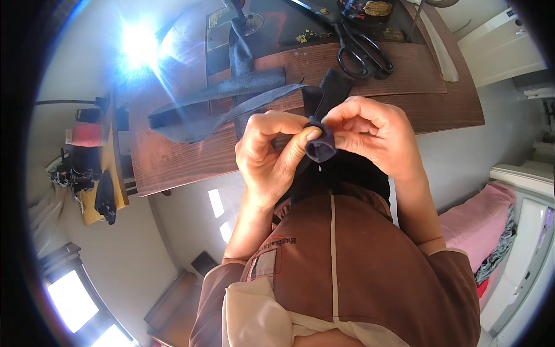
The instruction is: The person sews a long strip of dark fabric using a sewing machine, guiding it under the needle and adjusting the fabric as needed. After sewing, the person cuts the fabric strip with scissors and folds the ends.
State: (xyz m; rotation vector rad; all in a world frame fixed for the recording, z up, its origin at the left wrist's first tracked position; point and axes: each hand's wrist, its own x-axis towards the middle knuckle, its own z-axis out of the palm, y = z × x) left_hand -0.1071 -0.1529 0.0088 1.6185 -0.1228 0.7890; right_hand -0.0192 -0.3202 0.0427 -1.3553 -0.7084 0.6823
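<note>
Between my hands, just off the table's near edge, is a dark navy fabric strip with its end rolled or looped into a small open tube [321, 147]. My left hand [269, 144] pinches the tube's rim between thumb and finger. On the other side, my right hand [373, 133] grips the same fabric with thumb and fingertips. Behind them, a long dark fabric strip [231, 110] lies in folds over the table. A short dark band [335, 87] stands up just beyond my fingers. Whether it joins the held piece is hidden by my hands.
Black-handled scissors [361, 55] lie on the brown wooden table [173, 168], beyond my right hand. A round dark tin [367, 8] sits at the far edge. A bright lamp [141, 46] shines at far left. A spool of pink thread [87, 135] stands on a side shelf.
</note>
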